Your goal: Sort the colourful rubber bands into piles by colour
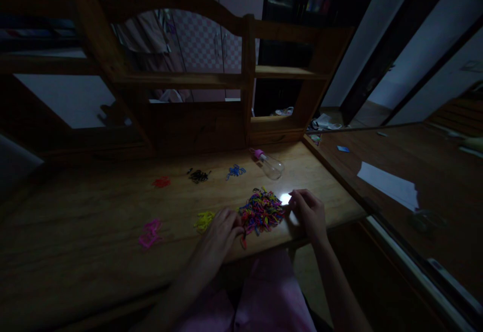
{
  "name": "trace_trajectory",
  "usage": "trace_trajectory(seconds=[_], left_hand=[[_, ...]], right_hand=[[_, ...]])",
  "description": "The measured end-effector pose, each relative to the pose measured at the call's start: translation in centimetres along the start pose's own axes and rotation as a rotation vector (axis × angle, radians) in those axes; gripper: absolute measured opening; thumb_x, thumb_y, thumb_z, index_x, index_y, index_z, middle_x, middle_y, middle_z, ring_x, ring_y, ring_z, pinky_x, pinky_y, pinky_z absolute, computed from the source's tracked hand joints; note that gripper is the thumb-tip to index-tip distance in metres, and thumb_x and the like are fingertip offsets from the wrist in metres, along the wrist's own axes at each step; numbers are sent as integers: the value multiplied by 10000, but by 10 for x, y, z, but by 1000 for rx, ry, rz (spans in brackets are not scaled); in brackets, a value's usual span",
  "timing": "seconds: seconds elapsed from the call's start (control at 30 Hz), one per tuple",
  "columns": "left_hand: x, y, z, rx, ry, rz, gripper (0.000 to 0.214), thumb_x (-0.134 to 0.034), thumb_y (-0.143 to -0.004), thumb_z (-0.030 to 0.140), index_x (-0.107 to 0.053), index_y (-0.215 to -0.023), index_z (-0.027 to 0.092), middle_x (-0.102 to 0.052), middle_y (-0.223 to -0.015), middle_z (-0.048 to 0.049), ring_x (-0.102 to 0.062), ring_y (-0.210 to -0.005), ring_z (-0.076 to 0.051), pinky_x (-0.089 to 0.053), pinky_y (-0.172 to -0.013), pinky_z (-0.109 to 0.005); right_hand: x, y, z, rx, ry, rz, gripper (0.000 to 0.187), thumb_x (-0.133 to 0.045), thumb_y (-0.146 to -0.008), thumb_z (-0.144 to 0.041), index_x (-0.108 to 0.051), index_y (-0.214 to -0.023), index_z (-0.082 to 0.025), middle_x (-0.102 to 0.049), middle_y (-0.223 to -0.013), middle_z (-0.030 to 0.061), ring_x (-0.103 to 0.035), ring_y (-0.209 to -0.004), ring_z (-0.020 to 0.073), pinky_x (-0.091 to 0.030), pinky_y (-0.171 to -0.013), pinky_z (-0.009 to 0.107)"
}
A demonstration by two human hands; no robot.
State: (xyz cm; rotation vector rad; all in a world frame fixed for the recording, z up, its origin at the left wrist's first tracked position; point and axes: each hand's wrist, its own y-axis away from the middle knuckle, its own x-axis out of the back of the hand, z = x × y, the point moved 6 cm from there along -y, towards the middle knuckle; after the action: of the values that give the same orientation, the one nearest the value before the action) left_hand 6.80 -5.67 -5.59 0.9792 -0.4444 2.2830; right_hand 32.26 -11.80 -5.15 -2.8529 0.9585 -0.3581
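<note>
A heap of mixed-colour small loops (pixel 262 211), which look like paper clips, lies on the wooden desk in front of me. My left hand (pixel 224 229) is at the heap's left edge, fingers bent and thumb drawn in toward them; whatever the fingertips pinch is too dim to name. To the right of the heap, my right hand (pixel 309 211) is raised a little with thumb and forefinger together, and I cannot make out what is between them. Sorted by colour are yellow (pixel 204 221), pink (pixel 150 233), red (pixel 161 182), black (pixel 199 175) and blue clips (pixel 236 171).
A clear bulb-shaped bottle (pixel 272 167) with a pink cap lies behind the heap. A wooden shelf frame (pixel 247 80) rises along the desk's back edge. Rightward, past the raised desk edge (pixel 332 168), white papers (pixel 388 185) and a blue card (pixel 343 149) lie on a brown surface.
</note>
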Motion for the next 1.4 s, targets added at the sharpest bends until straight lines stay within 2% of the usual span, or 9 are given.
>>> trace_trajectory(seconds=[0.17,0.4,0.73,0.87,1.07,1.27,1.4], left_hand=[[5,3,1,17,59,43,137,-439,-924,226,-542,-835,213,-585,-904,-32,-552,-878,-199,-445,-810,-346],[13,6,2,-6,89,90,86,-490,-905,239,-566,-869,222,-609,-920,-26,-568,-879,-194,-452,-794,-331],[20,4,7,-12,125,109,103,-553,-871,292,-596,-817,216,-612,-885,-10,-595,-812,-168,-464,-735,-283],[21,5,9,-39,158,97,92,-520,-891,252,-606,-870,227,-632,-931,-6,-598,-878,-170,-463,-780,-286],[10,-7,17,-120,115,58,259,-497,-895,160,-597,-1113,258,-616,-1080,-35,-569,-1020,-199,-458,-893,-351],[-10,-20,20,-179,-19,9,203,-496,-885,114,-635,-970,235,-588,-973,-41,-540,-976,-214,-454,-866,-366],[-11,-21,18,-179,-84,48,155,-494,-887,125,-616,-919,214,-566,-958,-46,-513,-950,-221,-449,-844,-368]], right_hand=[[0,0,3,-4,-28,-7,249,-588,-865,-418,-656,-821,-182,-594,-664,3,-536,-641,135,-412,-616,248],[0,0,2,3,-15,-1,274,-588,-856,-444,-658,-822,-181,-592,-662,10,-534,-635,144,-417,-612,254],[1,0,4,-6,-23,-5,255,-593,-861,-432,-658,-823,-189,-598,-669,-4,-545,-641,133,-419,-621,242],[0,0,5,-7,-35,-10,254,-594,-861,-429,-658,-831,-186,-595,-674,-4,-544,-637,131,-419,-618,242],[0,1,2,-6,-35,5,272,-594,-856,-445,-658,-822,-182,-592,-666,0,-542,-629,135,-418,-609,242],[1,1,1,-14,-6,2,270,-596,-851,-450,-657,-815,-189,-601,-662,-2,-553,-634,137,-422,-609,239],[1,1,0,-9,-8,2,284,-598,-845,-461,-660,-814,-185,-603,-658,1,-553,-626,140,-426,-609,246]])
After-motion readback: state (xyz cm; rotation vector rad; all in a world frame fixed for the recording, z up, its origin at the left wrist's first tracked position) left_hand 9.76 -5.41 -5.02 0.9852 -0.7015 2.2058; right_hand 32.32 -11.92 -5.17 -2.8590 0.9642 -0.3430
